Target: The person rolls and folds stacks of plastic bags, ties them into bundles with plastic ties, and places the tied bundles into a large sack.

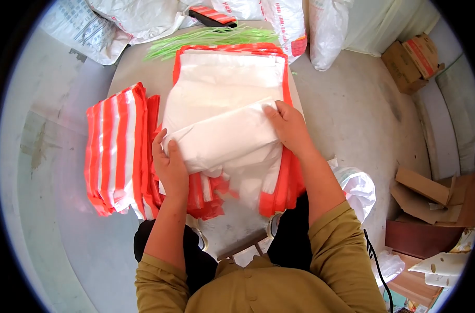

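A folded white plastic bag (pixel 224 136) lies slantwise between my hands, over a stack of white plastic bags with red edges (pixel 232 73). My left hand (pixel 170 164) grips its lower left end, thumb on top. The upper right corner is pinched by my right hand (pixel 288 124). Whether the folded piece is one bag or several layers, I cannot tell. Left of the stack sits a pile of red-and-white striped plastic bags (pixel 115 151). Loose red and clear bag ends hang at the table's front edge, below my hands.
Light green strips (pixel 211 40) lie along the back of the table (pixel 138 65), near a black object with a striped top (pixel 213 16). Full white sacks (pixel 138 18) stand behind. Cardboard boxes (pixel 412 60) are on the floor at right, with open cartons (pixel 430 195) nearer me.
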### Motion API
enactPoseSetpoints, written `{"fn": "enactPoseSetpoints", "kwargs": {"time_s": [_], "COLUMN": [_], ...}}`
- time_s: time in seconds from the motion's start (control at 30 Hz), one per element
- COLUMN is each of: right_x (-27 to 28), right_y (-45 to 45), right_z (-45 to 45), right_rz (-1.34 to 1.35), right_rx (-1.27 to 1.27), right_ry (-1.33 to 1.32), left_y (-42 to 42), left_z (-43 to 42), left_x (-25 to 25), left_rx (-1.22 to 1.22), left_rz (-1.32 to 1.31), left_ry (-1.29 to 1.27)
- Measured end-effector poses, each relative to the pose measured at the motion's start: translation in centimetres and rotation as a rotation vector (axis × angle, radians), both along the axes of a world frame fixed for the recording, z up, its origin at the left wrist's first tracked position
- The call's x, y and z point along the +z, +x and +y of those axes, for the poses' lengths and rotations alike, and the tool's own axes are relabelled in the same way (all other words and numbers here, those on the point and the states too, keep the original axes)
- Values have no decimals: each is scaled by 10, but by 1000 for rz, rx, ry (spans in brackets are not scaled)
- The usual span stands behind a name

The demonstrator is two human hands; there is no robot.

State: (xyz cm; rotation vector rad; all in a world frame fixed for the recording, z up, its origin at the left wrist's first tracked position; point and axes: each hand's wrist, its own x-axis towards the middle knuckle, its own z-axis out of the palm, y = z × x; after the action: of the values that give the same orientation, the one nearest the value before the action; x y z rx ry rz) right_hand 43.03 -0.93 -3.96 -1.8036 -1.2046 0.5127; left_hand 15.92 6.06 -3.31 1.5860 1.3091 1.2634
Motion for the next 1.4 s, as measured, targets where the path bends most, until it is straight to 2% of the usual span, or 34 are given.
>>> {"fn": "enactPoseSetpoints", "kwargs": {"time_s": [0.23,0.37,0.47,0.57,0.63,0.7,0.9,0.97,1.03,1.13,1.23,1.33,1.4], "right_x": [0,-8,-14,-18,-7,0,5,12,46,54,50,41,45], "right_y": [0,2,3,6,0,-3,3,2,-13,-24,-40,-35,-38], "right_z": [2,3,2,4,4,3,-6,-11,-22,-30,-32,-24,-24], "right_rz": [-160,-155,-136,-57,-2,24,82,-82,-445,-719,-877,-973,-938], "right_rx": [-49,-36,-10,-41,-117,-103,-42,-31,-47,428,451,396,427], "right_ry": [-66,-14,-3,-9,-9,-1,31,8,-30,180,130,241,231], "left_y": [-9,-12,-15,-12,-5,2,13,12,12,13,13,13,14], "left_z": [11,11,6,-9,-20,-26,-21,-21,-22,-23,-23,-22,-21], "left_x": [-21,-20,-6,9,24,23,14,14,15,20,26,26,25], "left_rx": [-76,-93,-51,51,-274,-469,-522,-519,-513,-519,-529,-530,-509], "left_rz": [-65,-56,62,774,843,881,880,869,853,832,834,817,806], "left_ry": [-93,-147,-218,524,588,622,629,625,618,587,563,561,580]}}
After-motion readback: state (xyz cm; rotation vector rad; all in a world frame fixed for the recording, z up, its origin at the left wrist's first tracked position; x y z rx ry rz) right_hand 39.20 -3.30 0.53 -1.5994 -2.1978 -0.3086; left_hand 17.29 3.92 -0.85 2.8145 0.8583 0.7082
